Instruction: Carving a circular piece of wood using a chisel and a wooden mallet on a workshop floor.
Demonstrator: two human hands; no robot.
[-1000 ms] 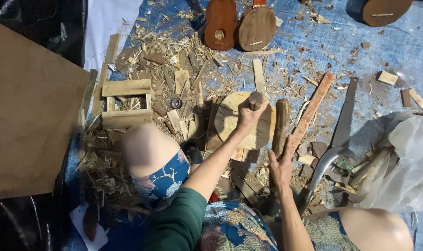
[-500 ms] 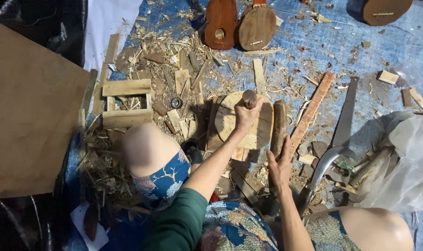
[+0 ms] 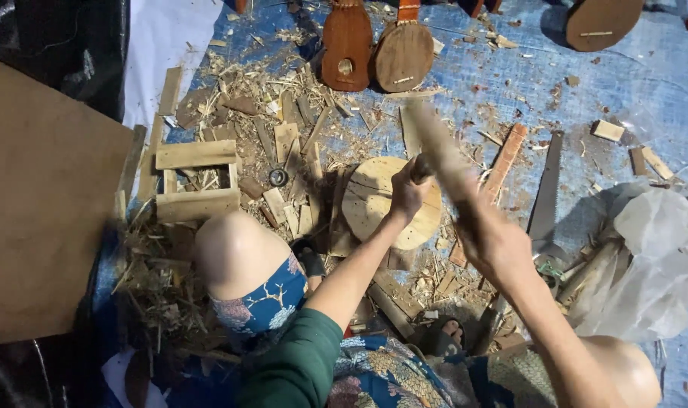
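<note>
My left hand (image 3: 406,198) is closed around a short wooden tool handle (image 3: 422,168), held upright on a round pale wooden disc (image 3: 370,208) that lies on the blue tarp between my knees. The tool's tip is hidden by my hand. My right hand (image 3: 502,245) grips a long wooden club (image 3: 438,147), which is motion-blurred and slants up and left, passing over the handle. My green sleeve runs in from the bottom centre.
Wood chips and offcuts litter the tarp (image 3: 510,91). A small wooden frame (image 3: 196,177) sits left; a big plywood board (image 3: 41,227) lies further left. Two small stringed-instrument bodies (image 3: 347,45) lie at the top. A handsaw (image 3: 546,193) and white plastic bag (image 3: 653,249) are right.
My right hand has lifted the wooden club from beside the disc and swung it left over the tool handle. My left hand has stayed on the handle.
</note>
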